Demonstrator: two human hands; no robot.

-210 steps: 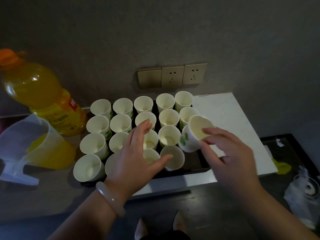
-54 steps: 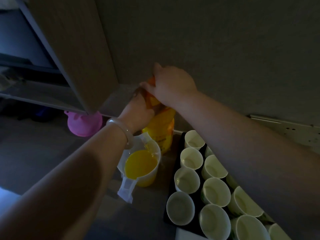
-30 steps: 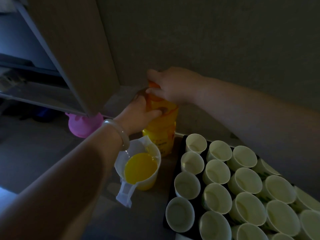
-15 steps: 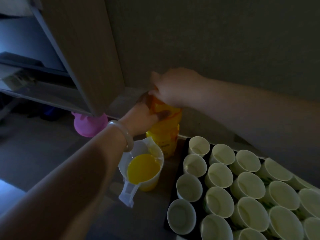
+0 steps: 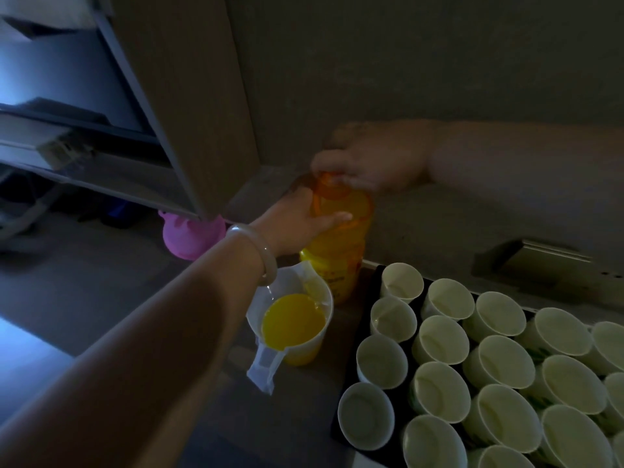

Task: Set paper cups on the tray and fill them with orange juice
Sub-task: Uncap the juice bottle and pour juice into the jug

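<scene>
Matt, off-white paper in the cups (image 5: 439,339), dark and smooth-looking surface on the tray (image 5: 369,288), dark matt top on the bench (image 5: 304,407). Clear orange plastic with a slight gloss in the bottle (image 5: 341,231), cloudy translucent plastic in the jug (image 5: 287,292), dull-sheened plastic in the pink vessel (image 5: 189,238). Smooth, glassy, pale finish on the bangle (image 5: 260,255), matt wood grain on the cabinet panel (image 5: 189,96), matt and faintly rough wall (image 5: 422,62), brushed-metal look on the socket plate (image 5: 540,261).

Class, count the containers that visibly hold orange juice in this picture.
2: the bottle at the back, and the clear jug just in front of it, left of the tray. None seems hidden.
</scene>
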